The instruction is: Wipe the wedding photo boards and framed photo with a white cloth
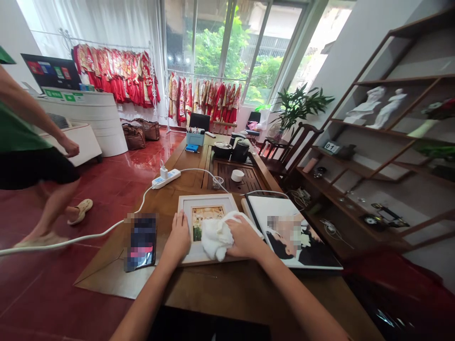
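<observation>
A white picture frame with a photo inside lies flat on the wooden table in front of me. My left hand rests flat on the frame's left edge, fingers stretched out. My right hand is closed on a bunched white cloth that sits on the frame's glass. A large open photo album lies just right of the frame, touching my right wrist area.
A phone lies left of the frame. A power strip with a white cable, a tea tray with kettles, and a cup stand further back. Another person walks at the left. Shelves stand at the right.
</observation>
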`<state>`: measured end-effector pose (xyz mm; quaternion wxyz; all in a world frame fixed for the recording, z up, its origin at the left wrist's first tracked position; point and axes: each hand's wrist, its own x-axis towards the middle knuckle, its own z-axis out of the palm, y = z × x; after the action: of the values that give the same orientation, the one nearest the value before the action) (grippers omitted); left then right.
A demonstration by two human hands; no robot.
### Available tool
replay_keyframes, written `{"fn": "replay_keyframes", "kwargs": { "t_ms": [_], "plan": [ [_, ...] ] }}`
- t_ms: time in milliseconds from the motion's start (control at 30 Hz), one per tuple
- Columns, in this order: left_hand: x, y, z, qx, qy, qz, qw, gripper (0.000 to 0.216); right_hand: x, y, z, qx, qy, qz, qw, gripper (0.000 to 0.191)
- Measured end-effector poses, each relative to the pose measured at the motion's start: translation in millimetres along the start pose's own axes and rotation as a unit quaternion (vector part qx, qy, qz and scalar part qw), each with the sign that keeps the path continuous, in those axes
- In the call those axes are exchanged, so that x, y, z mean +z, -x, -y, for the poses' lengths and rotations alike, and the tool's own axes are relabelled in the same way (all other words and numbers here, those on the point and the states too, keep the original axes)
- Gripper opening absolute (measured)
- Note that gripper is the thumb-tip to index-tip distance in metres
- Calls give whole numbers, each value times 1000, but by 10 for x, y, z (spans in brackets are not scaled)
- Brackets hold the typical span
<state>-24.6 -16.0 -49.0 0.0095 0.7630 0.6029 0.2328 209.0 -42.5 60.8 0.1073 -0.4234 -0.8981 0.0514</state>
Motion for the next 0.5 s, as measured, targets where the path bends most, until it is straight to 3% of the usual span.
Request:
{"fn": "replay_keyframes", "kwargs": {
  "t_ms": [233, 500],
  "plan": [
    [63, 17, 32, 7, 7, -22, 1000, 65, -64, 78, -118, 29, 28, 11, 999, 28],
    [66, 8, 43, 7, 6, -21, 1000, 62, 76, -398, -374, 71, 90, 0, 993, 38]
  ]
}}
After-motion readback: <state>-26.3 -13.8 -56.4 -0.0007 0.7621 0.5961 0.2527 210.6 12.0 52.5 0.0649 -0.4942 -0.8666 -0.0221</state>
